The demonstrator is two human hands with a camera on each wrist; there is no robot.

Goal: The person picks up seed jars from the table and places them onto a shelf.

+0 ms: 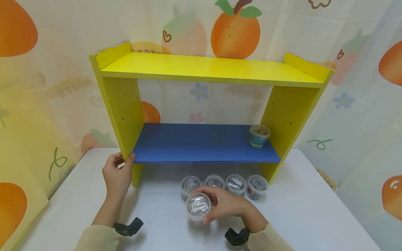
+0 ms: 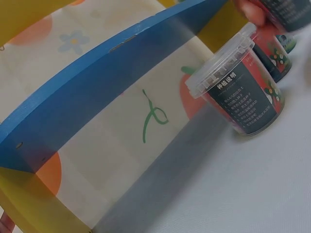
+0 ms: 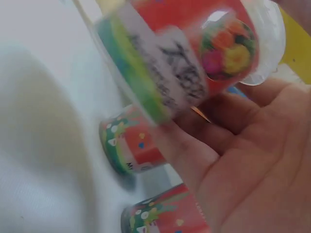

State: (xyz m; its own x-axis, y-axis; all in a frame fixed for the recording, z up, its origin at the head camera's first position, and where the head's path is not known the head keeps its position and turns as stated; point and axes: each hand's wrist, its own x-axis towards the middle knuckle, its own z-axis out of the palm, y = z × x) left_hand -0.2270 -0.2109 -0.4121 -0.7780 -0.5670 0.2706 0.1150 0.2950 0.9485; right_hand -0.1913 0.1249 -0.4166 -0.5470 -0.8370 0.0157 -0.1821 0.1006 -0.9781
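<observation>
Backdrop: fruit-&-flower print sheet (image 1: 62,115) behind everything, as far as we can see.
Table: white top (image 1: 163,237), w/ the shelf unit (image 1: 194,66) standing on it, yellow top & sides.
Blue board: mid-level shelf (image 1: 201,143); we see one small blue-green pot (image 1: 258,139) upright at its R end, no lid on.
L hand: our L hand (image 1: 117,176) grips the yellow L side panel (image 1: 124,118), fingers bent round outside, thumb at the blue board's front L corner.
R hand: our R hand (image 1: 226,204) has fingers & thumb curled round a lidded tub.
Held tub: this tub (image 1: 198,206) is off the table, just in front of the row; red label w/ flower pic, blurry in R wrist view.
Row: four more lidded tubs (image 1: 236,183) upright on the table, near the unit's front, silvery stuff under lids.
Wrists: we've a black band (image 1: 128,227) on L, another (image 1: 237,237) on R.
</observation>
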